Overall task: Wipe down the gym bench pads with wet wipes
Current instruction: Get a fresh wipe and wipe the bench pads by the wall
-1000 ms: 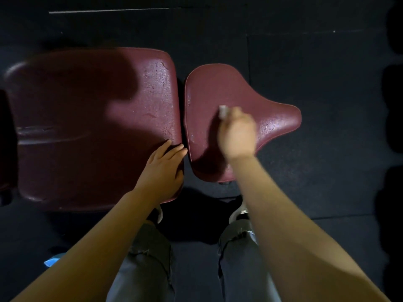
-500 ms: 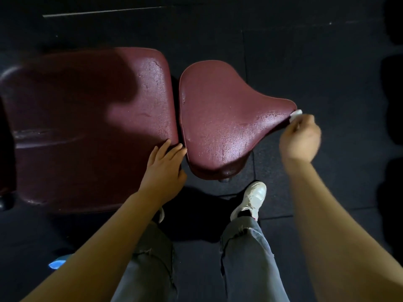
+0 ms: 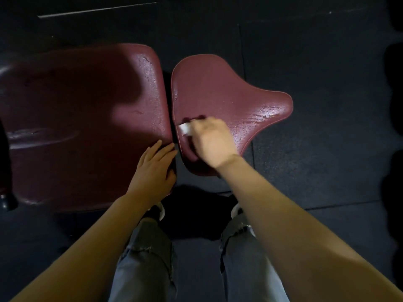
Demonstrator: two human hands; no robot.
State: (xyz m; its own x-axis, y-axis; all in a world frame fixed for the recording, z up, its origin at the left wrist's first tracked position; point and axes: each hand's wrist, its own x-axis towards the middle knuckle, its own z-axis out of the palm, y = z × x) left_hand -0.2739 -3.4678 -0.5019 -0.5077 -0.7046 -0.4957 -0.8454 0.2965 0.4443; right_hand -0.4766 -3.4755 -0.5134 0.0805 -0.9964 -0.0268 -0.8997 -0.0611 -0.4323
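Two maroon bench pads lie below me. The large back pad is on the left and the smaller seat pad, narrowing to the right, sits beside it across a thin gap. My right hand holds a folded white wet wipe against the seat pad's left edge, near the gap. My left hand rests flat with straight fingers on the back pad's near right corner. The seat pad's narrow right end shines wet.
Dark rubber floor tiles surround the bench. My legs in grey jeans and white shoes stand just in front of the gap. A black part of the frame shows at the left edge.
My right hand swept the wipe from the middle of the seat pad out to its right tip, then back to the pad's left edge. The left hand stayed on the back pad.
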